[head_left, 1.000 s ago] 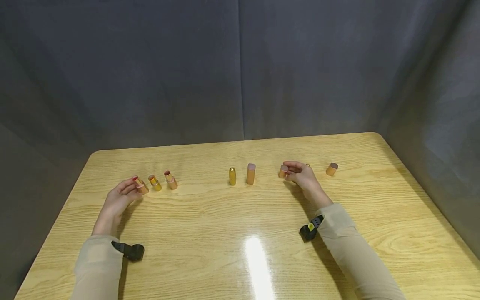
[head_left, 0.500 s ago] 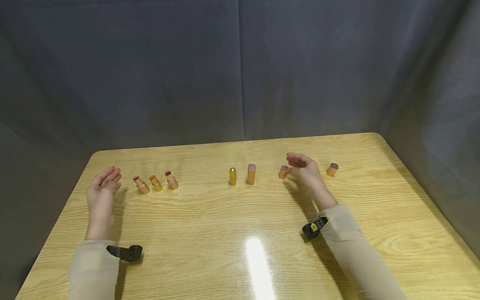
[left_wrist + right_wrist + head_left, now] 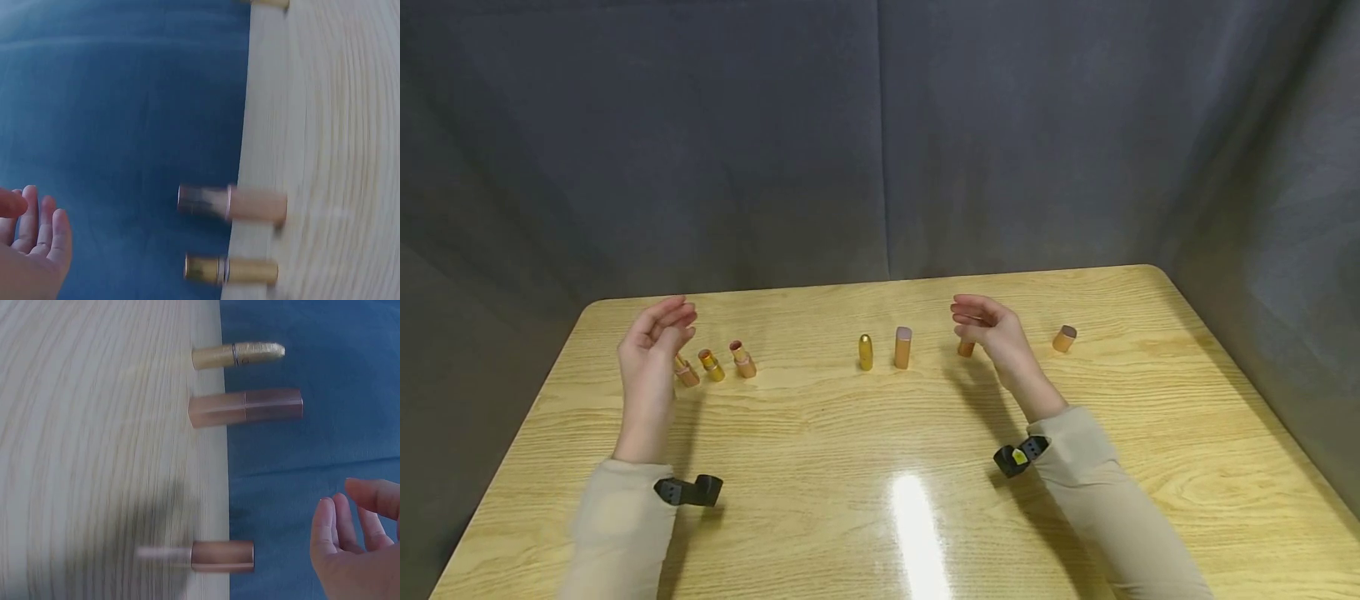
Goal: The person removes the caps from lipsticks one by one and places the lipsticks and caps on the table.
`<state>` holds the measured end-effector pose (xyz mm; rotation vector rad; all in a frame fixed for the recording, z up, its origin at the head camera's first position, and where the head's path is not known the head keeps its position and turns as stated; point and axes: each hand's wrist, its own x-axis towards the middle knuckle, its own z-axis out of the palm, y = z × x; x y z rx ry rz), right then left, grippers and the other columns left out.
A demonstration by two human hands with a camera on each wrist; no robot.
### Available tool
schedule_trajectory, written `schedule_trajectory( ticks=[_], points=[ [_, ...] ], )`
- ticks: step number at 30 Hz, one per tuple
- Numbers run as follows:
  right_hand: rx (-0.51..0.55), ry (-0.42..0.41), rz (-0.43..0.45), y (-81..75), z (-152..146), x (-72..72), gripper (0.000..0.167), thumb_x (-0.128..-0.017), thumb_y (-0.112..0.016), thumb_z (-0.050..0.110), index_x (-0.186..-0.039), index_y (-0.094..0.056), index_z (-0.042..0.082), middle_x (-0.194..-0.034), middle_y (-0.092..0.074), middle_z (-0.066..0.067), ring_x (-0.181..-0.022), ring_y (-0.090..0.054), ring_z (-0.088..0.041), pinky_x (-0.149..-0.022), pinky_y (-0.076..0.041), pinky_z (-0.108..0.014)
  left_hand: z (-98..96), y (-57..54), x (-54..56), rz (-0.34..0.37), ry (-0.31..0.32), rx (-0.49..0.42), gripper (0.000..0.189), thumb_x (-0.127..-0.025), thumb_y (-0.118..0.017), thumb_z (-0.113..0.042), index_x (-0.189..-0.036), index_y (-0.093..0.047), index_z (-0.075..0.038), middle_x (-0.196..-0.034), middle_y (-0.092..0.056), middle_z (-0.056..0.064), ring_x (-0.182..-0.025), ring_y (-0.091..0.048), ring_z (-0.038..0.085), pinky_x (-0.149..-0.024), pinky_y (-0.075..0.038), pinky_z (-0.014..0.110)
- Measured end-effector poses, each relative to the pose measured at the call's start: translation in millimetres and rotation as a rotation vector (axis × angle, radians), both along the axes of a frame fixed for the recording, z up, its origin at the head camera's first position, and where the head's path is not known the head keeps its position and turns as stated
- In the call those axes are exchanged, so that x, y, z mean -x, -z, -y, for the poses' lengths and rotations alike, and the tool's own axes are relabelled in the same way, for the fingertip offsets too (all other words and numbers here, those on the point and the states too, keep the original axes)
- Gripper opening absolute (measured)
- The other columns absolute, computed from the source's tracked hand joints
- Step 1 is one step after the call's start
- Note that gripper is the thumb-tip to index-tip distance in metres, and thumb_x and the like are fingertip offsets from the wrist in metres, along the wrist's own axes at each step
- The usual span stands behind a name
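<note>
My left hand (image 3: 651,354) hovers over the table's left side with relaxed fingers, holding nothing. It partly hides a rose-gold uncapped lipstick (image 3: 688,376); beside that stand a gold uncapped lipstick (image 3: 712,367) and another rose-gold uncapped lipstick (image 3: 744,361). My right hand (image 3: 996,337), loosely bent and holding nothing, is raised on the right. Behind its fingers a short rose-gold lipstick cap (image 3: 966,348) is partly covered; in the right wrist view this cap (image 3: 222,556) stands apart from the fingers. A second rose-gold cap (image 3: 1063,338) stands farther right.
Near the middle of the wooden table (image 3: 805,467) stand a closed gold bullet-shaped lipstick (image 3: 866,353) and a taller closed rose-gold lipstick (image 3: 902,348). A dark curtain (image 3: 737,150) hangs behind the table. A bright reflection lies on the near tabletop.
My left hand has let go of the leftmost lipstick, swung left, then come back right, raised in front of it. The right hand has released the rose-gold cap and lifted.
</note>
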<state>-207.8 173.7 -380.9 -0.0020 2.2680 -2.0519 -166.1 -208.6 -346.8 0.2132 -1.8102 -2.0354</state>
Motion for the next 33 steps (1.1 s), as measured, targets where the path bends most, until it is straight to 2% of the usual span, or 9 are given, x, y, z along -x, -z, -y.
schedule_trajectory(
  ticks=[6, 9, 11, 14, 17, 20, 22, 27, 33],
  points=[
    [0.006, -0.027, 0.01, -0.8, 11, -2.0, 0.045, -0.091, -0.055, -0.006, -0.135, -0.046, -0.006, -0.127, -0.056, -0.017, -0.101, -0.058, -0.004, -0.083, -0.05, -0.011, -31.7, 5.0, 7.2, 0.09, 0.193, 0.136, 0.031, -0.094, -0.044, 0.005, -0.121, -0.058, -0.001, -0.093, -0.064, -0.019, -0.094, -0.061, 0.0, -0.081, -0.049, 0.011],
    [0.003, -0.039, 0.013, -0.6, 16, -3.1, 0.045, -0.09, -0.056, -0.006, -0.134, -0.048, -0.005, -0.124, -0.058, -0.016, -0.098, -0.059, -0.002, -0.08, -0.05, -0.011, -45.2, 13.7, 12.0, 0.155, 0.298, 0.192, 0.034, -0.095, -0.045, 0.003, -0.128, -0.053, 0.004, -0.097, -0.063, -0.017, -0.094, -0.06, -0.004, -0.082, -0.049, 0.01],
    [0.01, -0.046, 0.013, -0.6, 19, -3.7, 0.045, -0.089, -0.055, -0.007, -0.133, -0.048, -0.006, -0.123, -0.058, -0.016, -0.096, -0.06, -0.002, -0.08, -0.051, -0.012, -53.7, 20.4, 14.7, 0.187, 0.36, 0.223, 0.036, -0.095, -0.045, 0.003, -0.13, -0.051, 0.005, -0.109, -0.064, -0.004, -0.099, -0.06, -0.001, -0.084, -0.048, 0.009],
    [0.022, -0.056, 0.011, -0.4, 24, -4.4, 0.045, -0.089, -0.054, -0.009, -0.133, -0.047, -0.008, -0.122, -0.058, -0.017, -0.094, -0.061, -0.001, -0.081, -0.051, -0.012, -66.4, 31.3, 19.5, 0.225, 0.424, 0.265, 0.038, -0.095, -0.044, 0.004, -0.132, -0.05, 0.006, -0.125, -0.058, 0.017, -0.113, -0.058, 0.017, -0.088, -0.047, 0.011],
    [0.031, -0.063, 0.015, 0.3, 29, -5.7, 0.045, -0.089, -0.054, -0.01, -0.133, -0.047, -0.008, -0.122, -0.058, -0.019, -0.093, -0.061, -0.001, -0.082, -0.052, -0.013, -77.5, 40.5, 24.0, 0.265, 0.471, 0.302, 0.039, -0.095, -0.045, 0.004, -0.134, -0.048, 0.005, -0.134, -0.051, 0.025, -0.125, -0.05, 0.035, -0.096, -0.047, 0.021],
    [0.04, -0.069, 0.019, 1.0, 32, -6.7, 0.044, -0.089, -0.054, -0.01, -0.133, -0.047, -0.008, -0.121, -0.059, -0.019, -0.093, -0.062, -0.003, -0.082, -0.052, -0.014, -86.5, 49.1, 29.1, 0.298, 0.51, 0.326, 0.04, -0.093, -0.048, 0.005, -0.133, -0.049, 0.004, -0.134, -0.052, 0.025, -0.126, -0.05, 0.037, -0.103, -0.046, 0.036],
    [0.047, -0.071, 0.022, 1.0, 34, -7.3, 0.044, -0.089, -0.054, -0.009, -0.133, -0.047, -0.009, -0.118, -0.061, -0.014, -0.093, -0.062, -0.003, -0.082, -0.052, -0.014, -91.4, 54.3, 32.4, 0.315, 0.532, 0.341, 0.04, -0.093, -0.049, 0.006, -0.133, -0.05, 0.004, -0.133, -0.052, 0.025, -0.126, -0.05, 0.038, -0.104, -0.046, 0.041],
    [0.05, -0.078, 0.02, 0.9, 40, -8.2, 0.043, -0.089, -0.055, -0.009, -0.131, -0.049, -0.008, -0.111, -0.063, -0.006, -0.094, -0.063, -0.006, -0.082, -0.052, -0.015, -102.5, 63.5, 39.0, 0.348, 0.568, 0.358, 0.042, -0.091, -0.053, 0.006, -0.133, -0.05, 0.003, -0.133, -0.052, 0.024, -0.124, -0.051, 0.038, -0.101, -0.047, 0.041],
    [0.053, -0.093, 0.022, 2.5, 46, -9.1, 0.042, -0.088, -0.055, -0.01, -0.13, -0.05, -0.007, -0.113, -0.064, -0.011, -0.091, -0.063, -0.003, -0.082, -0.052, -0.014, -114.1, 68.4, 43.0, 0.386, 0.604, 0.369, 0.045, -0.09, -0.058, 0.002, -0.134, -0.05, 0.001, -0.133, -0.052, 0.023, -0.124, -0.051, 0.036, -0.092, -0.049, 0.032]
  ],
)
